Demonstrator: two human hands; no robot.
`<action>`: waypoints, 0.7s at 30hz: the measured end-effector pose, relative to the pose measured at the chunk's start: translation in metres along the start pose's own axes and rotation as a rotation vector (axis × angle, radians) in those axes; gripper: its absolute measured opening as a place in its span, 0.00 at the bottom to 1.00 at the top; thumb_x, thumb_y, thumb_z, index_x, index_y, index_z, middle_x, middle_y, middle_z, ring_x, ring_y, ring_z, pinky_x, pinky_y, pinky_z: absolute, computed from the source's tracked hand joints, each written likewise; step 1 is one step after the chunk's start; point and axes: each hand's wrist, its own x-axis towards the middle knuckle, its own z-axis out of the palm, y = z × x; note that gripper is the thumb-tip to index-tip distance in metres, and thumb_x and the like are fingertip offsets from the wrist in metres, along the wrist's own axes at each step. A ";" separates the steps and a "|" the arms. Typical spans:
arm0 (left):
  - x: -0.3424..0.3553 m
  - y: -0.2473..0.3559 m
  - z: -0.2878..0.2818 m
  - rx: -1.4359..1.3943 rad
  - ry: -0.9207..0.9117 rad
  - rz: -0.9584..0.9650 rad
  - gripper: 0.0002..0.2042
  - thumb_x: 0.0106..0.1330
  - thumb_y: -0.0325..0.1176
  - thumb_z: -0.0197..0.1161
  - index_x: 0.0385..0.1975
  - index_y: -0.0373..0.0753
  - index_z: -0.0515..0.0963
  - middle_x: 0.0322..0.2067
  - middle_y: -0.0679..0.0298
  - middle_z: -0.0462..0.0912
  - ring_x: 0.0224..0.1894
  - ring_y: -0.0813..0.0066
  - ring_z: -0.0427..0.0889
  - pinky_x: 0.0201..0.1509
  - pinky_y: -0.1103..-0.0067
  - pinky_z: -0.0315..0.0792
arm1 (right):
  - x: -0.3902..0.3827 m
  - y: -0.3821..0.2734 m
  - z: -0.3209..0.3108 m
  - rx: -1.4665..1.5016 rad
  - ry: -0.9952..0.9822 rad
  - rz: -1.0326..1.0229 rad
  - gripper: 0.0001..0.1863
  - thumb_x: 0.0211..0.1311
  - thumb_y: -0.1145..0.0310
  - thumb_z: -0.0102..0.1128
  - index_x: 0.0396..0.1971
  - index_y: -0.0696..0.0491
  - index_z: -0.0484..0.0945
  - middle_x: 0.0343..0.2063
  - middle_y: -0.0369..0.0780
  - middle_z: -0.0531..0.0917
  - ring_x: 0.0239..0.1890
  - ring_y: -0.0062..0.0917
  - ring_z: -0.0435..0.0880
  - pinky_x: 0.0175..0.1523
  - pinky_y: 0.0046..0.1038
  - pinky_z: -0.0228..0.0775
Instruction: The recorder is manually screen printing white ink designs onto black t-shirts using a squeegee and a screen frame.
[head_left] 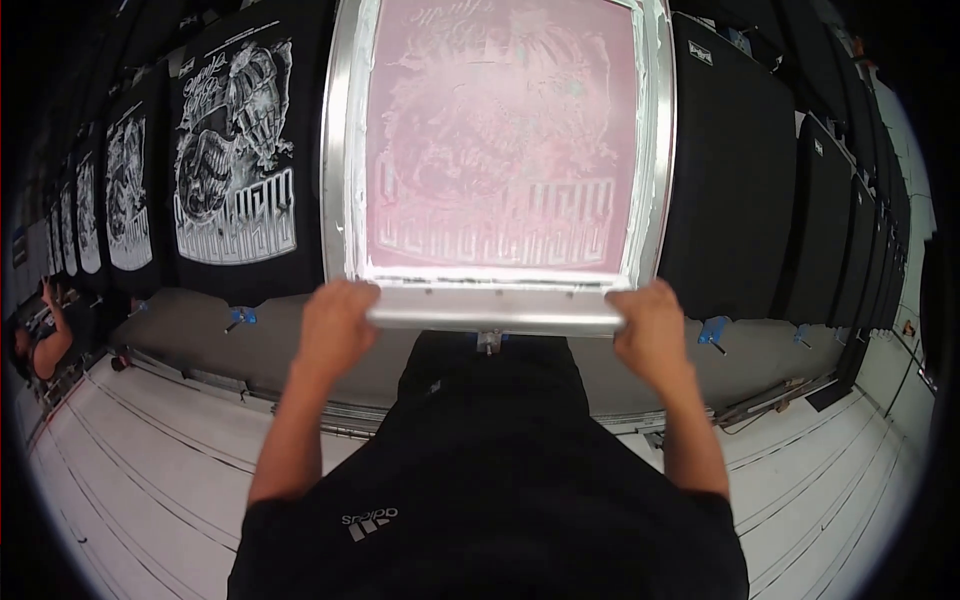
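Note:
In front of me is a screen-printing screen (495, 150) with pink mesh and a reversed skeletal design. White ink smears run along the inner edges of its metal frame (338, 170). A shiny metal bar (495, 312) with small dots like screws crosses the near end. I cannot make out whether it is the frame's own rail or a squeegee handle. My left hand (338, 318) is closed on its left end, and my right hand (650, 322) grips the right end. Underneath the bar's middle shows a small metal clamp (488, 342).
To the left, black shirts (235, 150) printed in white lie on boards in a row. Plain black shirts (735, 180) continue on the right. Clamps with blue parts (712, 335) sit below the boards. Another person (55, 340) stands far left. Pale flooring (150, 480) shows behind me.

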 end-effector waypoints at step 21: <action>0.325 -0.096 -0.040 0.265 0.265 -0.011 0.15 0.48 0.37 0.70 0.38 0.47 0.84 0.32 0.55 0.85 0.37 0.53 0.84 0.43 0.64 0.78 | 0.286 0.128 -0.038 -0.241 0.157 0.133 0.22 0.42 0.72 0.62 0.43 0.46 0.83 0.36 0.45 0.85 0.41 0.42 0.84 0.46 0.42 0.77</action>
